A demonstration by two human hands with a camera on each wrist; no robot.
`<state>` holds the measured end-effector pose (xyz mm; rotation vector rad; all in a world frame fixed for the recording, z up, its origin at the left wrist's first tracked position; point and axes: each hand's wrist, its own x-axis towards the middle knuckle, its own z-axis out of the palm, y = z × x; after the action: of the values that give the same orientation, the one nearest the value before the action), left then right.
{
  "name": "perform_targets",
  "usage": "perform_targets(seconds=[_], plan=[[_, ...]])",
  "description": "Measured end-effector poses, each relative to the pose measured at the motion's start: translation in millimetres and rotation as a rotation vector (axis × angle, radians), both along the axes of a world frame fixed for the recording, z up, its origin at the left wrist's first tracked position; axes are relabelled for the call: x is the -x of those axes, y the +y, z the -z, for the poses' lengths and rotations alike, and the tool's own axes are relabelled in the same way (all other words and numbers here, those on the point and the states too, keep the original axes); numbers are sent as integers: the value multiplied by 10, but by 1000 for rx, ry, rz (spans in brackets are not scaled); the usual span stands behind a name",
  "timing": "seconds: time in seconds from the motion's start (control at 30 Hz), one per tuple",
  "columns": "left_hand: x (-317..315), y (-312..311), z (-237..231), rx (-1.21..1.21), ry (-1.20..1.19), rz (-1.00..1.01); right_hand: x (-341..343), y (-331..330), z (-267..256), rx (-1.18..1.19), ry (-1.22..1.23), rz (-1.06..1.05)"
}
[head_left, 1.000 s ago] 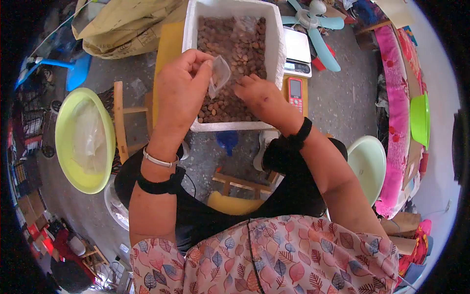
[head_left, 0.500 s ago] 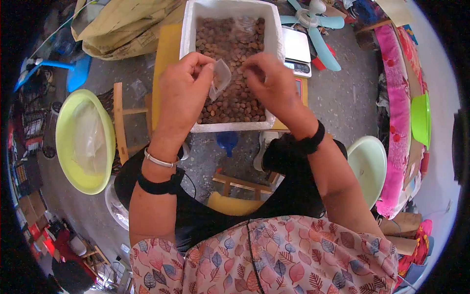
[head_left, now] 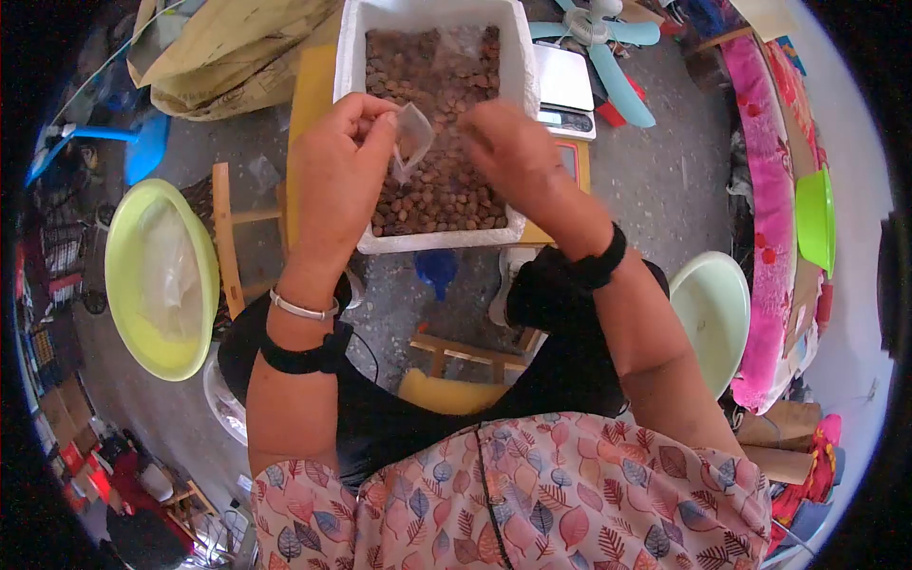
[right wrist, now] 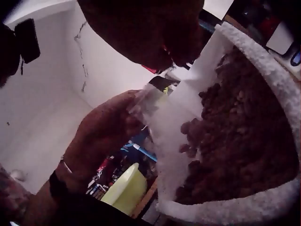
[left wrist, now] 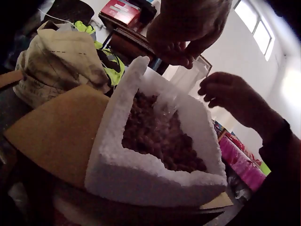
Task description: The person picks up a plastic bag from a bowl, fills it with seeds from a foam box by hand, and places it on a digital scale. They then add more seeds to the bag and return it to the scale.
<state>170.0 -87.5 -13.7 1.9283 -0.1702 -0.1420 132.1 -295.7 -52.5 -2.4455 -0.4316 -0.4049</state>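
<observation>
Over the left side of a white foam box (head_left: 446,239), my left hand (head_left: 337,157) pinches a small clear plastic bag (head_left: 415,142) by its edge. Loose brown nut-like pieces (head_left: 437,211) fill the bottom of the box. My right hand (head_left: 522,157) is just right of the bag, blurred, its fingers bent toward it. The left wrist view has that right hand (left wrist: 237,96) above the box rim, apart from the left hand (left wrist: 190,28). I cannot tell whether the right fingertips hold a piece. A clear plastic wrap lies on the pieces at the back.
Right of the box are a digital scale (head_left: 565,81) and a red phone, mostly behind the right hand. A fan (head_left: 589,28) stands beyond them. A yellow-green basin (head_left: 116,285) with plastic bags is at left, a pale basin (head_left: 708,323) at right. A large brown sack (head_left: 237,66) lies back left.
My right hand has risen from the brown pieces and is now beside the bag. The left hand keeps its pinch on the bag. The head view has shifted slightly.
</observation>
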Motion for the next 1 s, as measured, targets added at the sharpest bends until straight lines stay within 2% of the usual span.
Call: perform_targets(seconds=[0.1, 0.23, 0.53, 0.63, 0.73, 0.83, 0.93, 1.0], plan=[[-13, 8, -17, 8, -22, -9, 42, -39, 362, 61, 105, -105], [-4, 26, -70, 9, -9, -11, 82, 84, 560, 92, 182, -246], [-8, 41, -32, 45, -36, -1, 72, 291, 695, 150, 184, -255], [-2, 39, -67, 50, 31, 1, 65, 287, 711, 116, 205, -251], [-7, 40, -47, 38, -3, -2, 34, 231, 774, -36, 244, -246], [2, 23, -43, 42, 6, -10, 28, 228, 887, -54, 232, -195], [3, 31, -40, 53, 26, -1, 45, 220, 769, -151, 300, -172], [-26, 55, 52, 38, -19, 7, 17, 202, 562, -252, 490, -102]])
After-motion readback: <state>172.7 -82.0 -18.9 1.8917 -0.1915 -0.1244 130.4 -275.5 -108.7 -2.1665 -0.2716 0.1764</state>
